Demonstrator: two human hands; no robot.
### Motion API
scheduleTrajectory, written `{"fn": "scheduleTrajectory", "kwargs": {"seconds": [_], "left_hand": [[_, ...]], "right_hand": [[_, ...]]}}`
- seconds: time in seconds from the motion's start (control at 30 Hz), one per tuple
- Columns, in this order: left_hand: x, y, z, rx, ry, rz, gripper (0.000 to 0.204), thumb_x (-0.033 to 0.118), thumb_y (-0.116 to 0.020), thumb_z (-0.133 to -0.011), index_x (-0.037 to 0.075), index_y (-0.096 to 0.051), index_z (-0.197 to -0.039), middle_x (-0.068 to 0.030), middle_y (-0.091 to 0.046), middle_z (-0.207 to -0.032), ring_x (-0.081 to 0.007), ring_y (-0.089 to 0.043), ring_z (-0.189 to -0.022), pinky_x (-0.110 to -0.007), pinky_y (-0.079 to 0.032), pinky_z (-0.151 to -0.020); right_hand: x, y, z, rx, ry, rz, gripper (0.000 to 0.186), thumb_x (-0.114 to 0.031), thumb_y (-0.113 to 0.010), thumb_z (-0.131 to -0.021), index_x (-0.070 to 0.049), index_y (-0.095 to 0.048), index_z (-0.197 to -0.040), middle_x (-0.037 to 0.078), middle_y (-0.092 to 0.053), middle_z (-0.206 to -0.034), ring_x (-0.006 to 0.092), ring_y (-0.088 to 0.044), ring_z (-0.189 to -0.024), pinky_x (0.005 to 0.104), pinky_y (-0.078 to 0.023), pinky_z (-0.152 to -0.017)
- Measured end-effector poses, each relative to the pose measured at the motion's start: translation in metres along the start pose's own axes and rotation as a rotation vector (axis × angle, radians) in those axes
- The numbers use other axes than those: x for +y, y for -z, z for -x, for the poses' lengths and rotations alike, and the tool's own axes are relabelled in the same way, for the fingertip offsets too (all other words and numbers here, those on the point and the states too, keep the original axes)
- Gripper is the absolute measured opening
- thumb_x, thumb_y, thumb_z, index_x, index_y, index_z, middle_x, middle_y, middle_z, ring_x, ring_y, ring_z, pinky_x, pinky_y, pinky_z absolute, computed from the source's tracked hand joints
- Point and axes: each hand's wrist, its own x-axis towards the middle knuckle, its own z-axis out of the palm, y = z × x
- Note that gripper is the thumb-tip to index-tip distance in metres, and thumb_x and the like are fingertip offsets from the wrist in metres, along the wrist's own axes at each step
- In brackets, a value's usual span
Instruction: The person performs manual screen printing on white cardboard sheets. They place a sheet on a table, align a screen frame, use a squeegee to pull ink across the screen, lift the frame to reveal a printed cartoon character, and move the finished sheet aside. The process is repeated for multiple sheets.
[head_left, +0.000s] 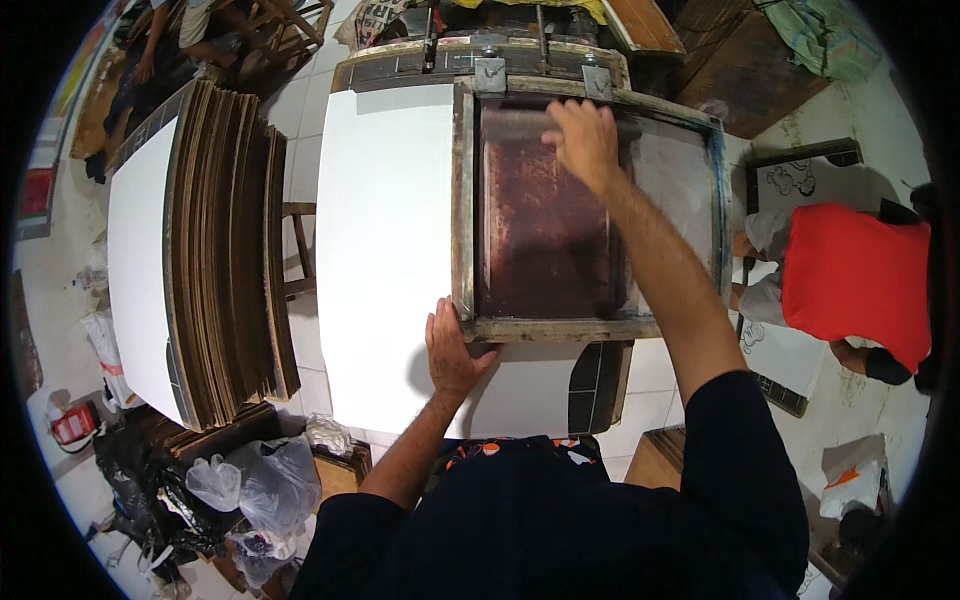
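A wooden screen-printing frame (462, 200) lies over a white sheet (385, 250) on a dark board, with dark reddish-brown ink across its mesh (550, 230). Near the far end of the mesh, my right hand (588, 145) is closed on a squeegee (512, 124), which is blurred by motion and partly hidden under the fingers. My left hand (455, 352) rests at the frame's near left corner, fingers stretched along its side and thumb spread below the near edge. Two metal hinge clamps (490, 75) hold the frame's far edge.
To the left stands a tall stack of boards (225, 260) with a white sheet on its face. Plastic bags (265, 485) lie at lower left. At right, a person in a red shirt (850, 280) bends over boards with printed drawings (790, 180).
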Motion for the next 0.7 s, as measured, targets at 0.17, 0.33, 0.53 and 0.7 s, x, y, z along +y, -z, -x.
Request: {"fn": "scheduleTrajectory", "kwargs": {"seconds": [0.17,0.33,0.53,0.7], "left_hand": [[0.0,0.003,0.002,-0.08,0.058,0.003,0.132,0.039,-0.096,-0.066,-0.009,-0.02,-0.163,-0.0302,-0.033,-0.165,-0.0434,-0.031,-0.156,-0.06,-0.023,-0.129],[0.001,0.002,0.001,-0.1,0.066,0.01,0.133,0.04,-0.096,-0.067,-0.008,-0.019,-0.163,-0.0305,-0.032,-0.166,-0.0437,-0.031,-0.157,-0.06,-0.022,-0.13],[0.0,0.004,0.001,-0.116,0.083,0.031,0.132,0.041,-0.096,-0.068,-0.008,-0.018,-0.164,-0.0317,-0.032,-0.166,-0.045,-0.032,-0.156,-0.06,-0.022,-0.129],[0.001,0.002,0.001,-0.067,0.037,0.005,0.131,0.042,-0.094,-0.07,-0.009,-0.018,-0.164,-0.032,-0.034,-0.165,-0.0461,-0.034,-0.155,-0.061,-0.024,-0.128]], "right_hand": [[0.018,-0.022,-0.034,0.056,-0.043,-0.014,0.033,-0.024,-0.081,-0.087,-0.014,-0.07,-0.116,0.006,-0.067,-0.099,0.0306,-0.063,-0.1,0.0472,-0.045,-0.089],[-0.02,-0.003,0.038,0.034,-0.05,-0.028,0.028,-0.012,-0.081,-0.082,-0.015,-0.071,-0.107,0.004,-0.068,-0.099,0.0295,-0.061,-0.1,0.0461,-0.044,-0.09],[-0.004,-0.01,0.0,0.225,-0.039,-0.047,0.025,-0.01,-0.08,-0.084,-0.015,-0.072,-0.107,0.003,-0.068,-0.099,0.0288,-0.061,-0.1,0.0457,-0.043,-0.095],[0.007,-0.028,-0.028,0.127,-0.075,0.068,0.03,-0.013,-0.079,-0.086,-0.017,-0.069,-0.114,0.002,-0.066,-0.107,0.0283,-0.061,-0.104,0.0463,-0.044,-0.095]]}}
